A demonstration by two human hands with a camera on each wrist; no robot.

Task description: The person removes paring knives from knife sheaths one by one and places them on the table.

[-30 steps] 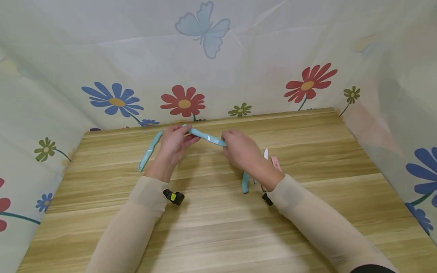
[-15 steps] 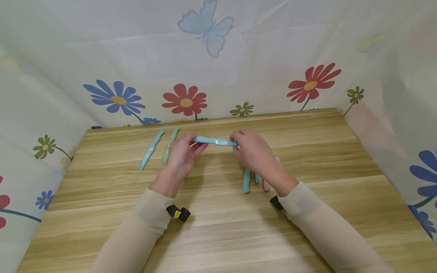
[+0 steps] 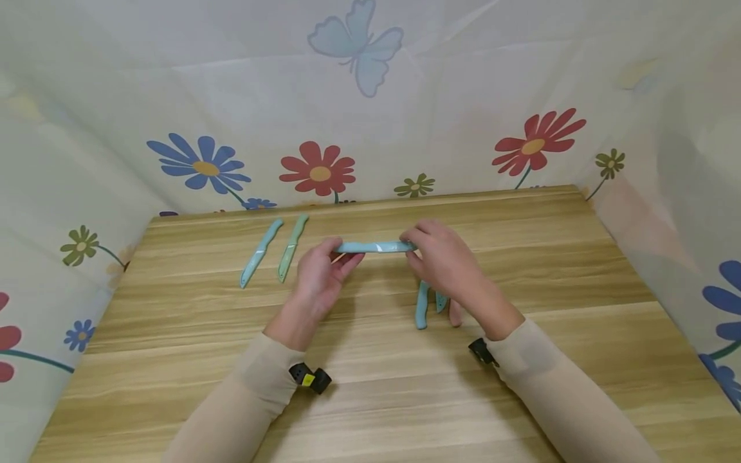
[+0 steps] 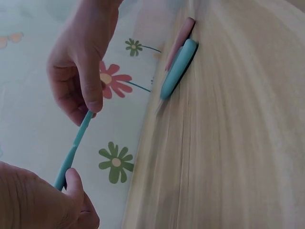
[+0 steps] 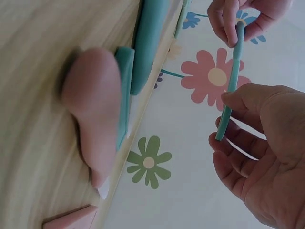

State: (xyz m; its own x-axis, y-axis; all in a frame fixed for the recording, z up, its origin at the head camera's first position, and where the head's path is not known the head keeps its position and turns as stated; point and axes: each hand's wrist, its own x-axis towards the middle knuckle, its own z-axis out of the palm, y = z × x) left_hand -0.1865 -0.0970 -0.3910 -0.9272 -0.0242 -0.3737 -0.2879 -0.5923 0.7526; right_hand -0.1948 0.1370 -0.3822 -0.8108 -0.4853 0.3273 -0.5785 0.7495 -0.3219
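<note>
A light blue paring knife in its matching sheath is held level above the table between both hands. My left hand pinches its handle end between thumb and fingers. At the sheath end, my right hand pinches with thumb and fingers. The right wrist view shows the sheath's tip against the right fingers. Below the right hand lie a blue knife handle, a blue sheath and a pink-handled knife with a bit of white blade. The right hand and forearm partly cover them in the head view.
Left of the hands, a blue sheathed knife and a green sheathed knife lie side by side on the wooden table. A pink sheath lies near the pink handle. Flowered cloth hangs behind the table.
Both hands have moved right and toward the person with the blue knife, which has turned from slanted to level. The green knife, earlier hidden behind the left hand, now shows.
</note>
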